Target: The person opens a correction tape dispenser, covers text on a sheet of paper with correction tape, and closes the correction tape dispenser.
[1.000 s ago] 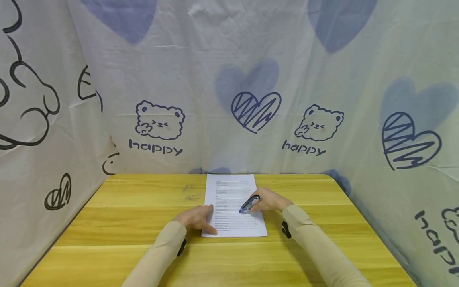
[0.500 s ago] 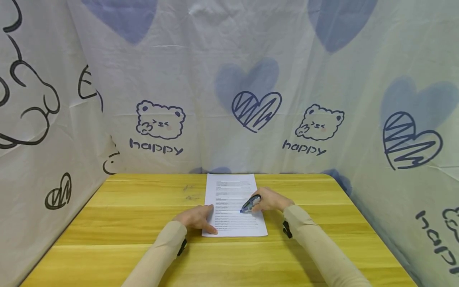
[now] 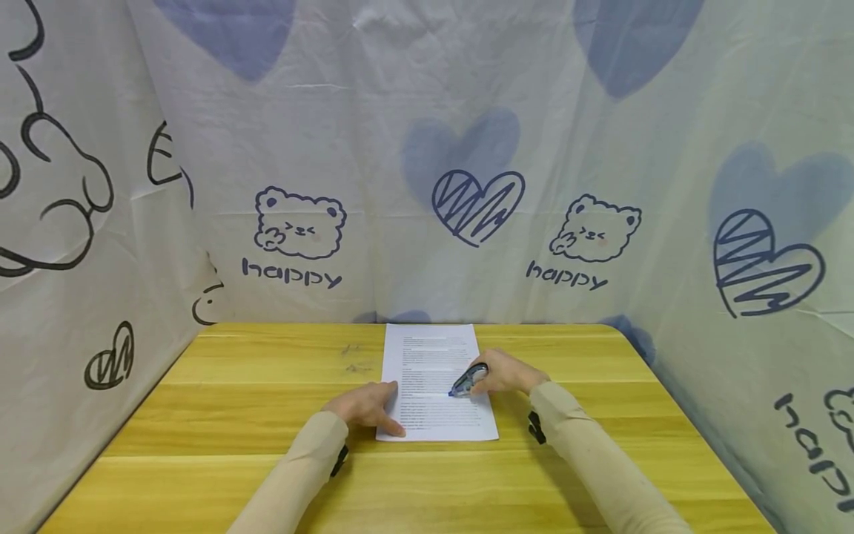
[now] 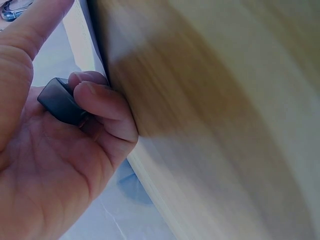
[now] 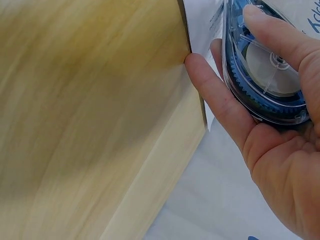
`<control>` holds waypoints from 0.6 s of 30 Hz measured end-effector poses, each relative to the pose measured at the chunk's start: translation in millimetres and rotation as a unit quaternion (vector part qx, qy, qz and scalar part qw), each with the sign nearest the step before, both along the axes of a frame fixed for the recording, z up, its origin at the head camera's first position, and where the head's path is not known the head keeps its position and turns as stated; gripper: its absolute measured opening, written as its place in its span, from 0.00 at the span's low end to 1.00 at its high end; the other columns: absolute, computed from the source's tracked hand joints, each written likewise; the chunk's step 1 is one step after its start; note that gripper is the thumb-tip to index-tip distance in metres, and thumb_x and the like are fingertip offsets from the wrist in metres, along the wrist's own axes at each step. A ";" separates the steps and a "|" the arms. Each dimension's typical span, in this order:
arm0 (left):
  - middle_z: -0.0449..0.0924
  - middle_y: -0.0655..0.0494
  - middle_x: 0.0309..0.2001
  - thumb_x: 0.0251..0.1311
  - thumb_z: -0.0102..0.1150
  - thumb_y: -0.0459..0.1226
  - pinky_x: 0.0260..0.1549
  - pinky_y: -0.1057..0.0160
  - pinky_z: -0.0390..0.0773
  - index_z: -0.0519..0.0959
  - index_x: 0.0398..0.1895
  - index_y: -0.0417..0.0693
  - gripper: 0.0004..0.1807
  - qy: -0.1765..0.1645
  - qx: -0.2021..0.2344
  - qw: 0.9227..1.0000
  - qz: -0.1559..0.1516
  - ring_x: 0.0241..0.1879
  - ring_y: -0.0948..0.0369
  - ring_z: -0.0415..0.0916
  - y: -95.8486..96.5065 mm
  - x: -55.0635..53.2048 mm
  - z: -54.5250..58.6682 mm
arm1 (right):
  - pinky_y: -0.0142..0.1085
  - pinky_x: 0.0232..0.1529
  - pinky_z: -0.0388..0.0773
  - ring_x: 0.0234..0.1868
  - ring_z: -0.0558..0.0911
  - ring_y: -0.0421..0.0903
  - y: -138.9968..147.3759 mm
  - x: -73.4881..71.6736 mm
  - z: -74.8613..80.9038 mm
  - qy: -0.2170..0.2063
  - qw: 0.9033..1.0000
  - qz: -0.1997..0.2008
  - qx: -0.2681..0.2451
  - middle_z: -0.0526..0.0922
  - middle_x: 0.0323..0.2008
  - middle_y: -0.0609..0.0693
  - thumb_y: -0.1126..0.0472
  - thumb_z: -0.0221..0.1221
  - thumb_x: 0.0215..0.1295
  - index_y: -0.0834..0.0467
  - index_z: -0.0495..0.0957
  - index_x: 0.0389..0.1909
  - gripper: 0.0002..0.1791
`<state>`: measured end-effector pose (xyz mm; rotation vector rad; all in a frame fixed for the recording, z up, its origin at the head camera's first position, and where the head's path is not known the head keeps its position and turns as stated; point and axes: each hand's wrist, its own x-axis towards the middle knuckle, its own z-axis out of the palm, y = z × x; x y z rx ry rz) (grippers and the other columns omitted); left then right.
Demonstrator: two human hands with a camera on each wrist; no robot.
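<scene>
A printed white sheet of paper lies on the wooden table. My right hand grips a blue, clear-bodied correction tape, its tip at the lines of print right of the sheet's middle. The right wrist view shows the round spool inside the correction tape, with my thumb over one side and fingers beneath. My left hand rests at the sheet's lower left, thumb and index finger spread on its edge. In the left wrist view, its curled fingers hold a small dark plastic cap.
The yellow wooden table spreads around the sheet. Faint pencil-like marks show on it left of the paper. A white curtain printed with hearts and bears hangs behind and at both sides.
The correction tape in my right hand has slid slightly to the right over the paper. My left hand has stayed in place at the sheet's edge.
</scene>
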<state>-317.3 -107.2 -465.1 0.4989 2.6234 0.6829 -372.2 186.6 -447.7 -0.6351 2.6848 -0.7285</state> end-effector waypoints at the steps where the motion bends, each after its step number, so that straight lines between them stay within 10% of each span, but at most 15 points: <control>1: 0.61 0.39 0.72 0.48 0.76 0.48 0.71 0.47 0.60 0.56 0.74 0.35 0.54 0.000 -0.001 1.000 0.001 0.72 0.46 0.60 0.0 -0.2 -0.3 | 0.31 0.26 0.77 0.24 0.77 0.39 0.3 0.1 0.0 0.000 1.000 0.002 0.000 0.86 0.29 0.43 0.63 0.72 0.53 0.52 0.86 0.34 0.08; 18: 0.60 0.39 0.73 0.48 0.76 0.47 0.71 0.47 0.59 0.56 0.74 0.35 0.55 -0.002 0.003 1.000 0.007 0.72 0.45 0.58 0.9 -0.7 -1.8 | 0.31 0.24 0.75 0.22 0.75 0.39 5.5 3.4 3.9 0.008 1.000 0.016 -0.010 0.86 0.28 0.45 0.65 0.71 0.54 0.55 0.87 0.34 0.07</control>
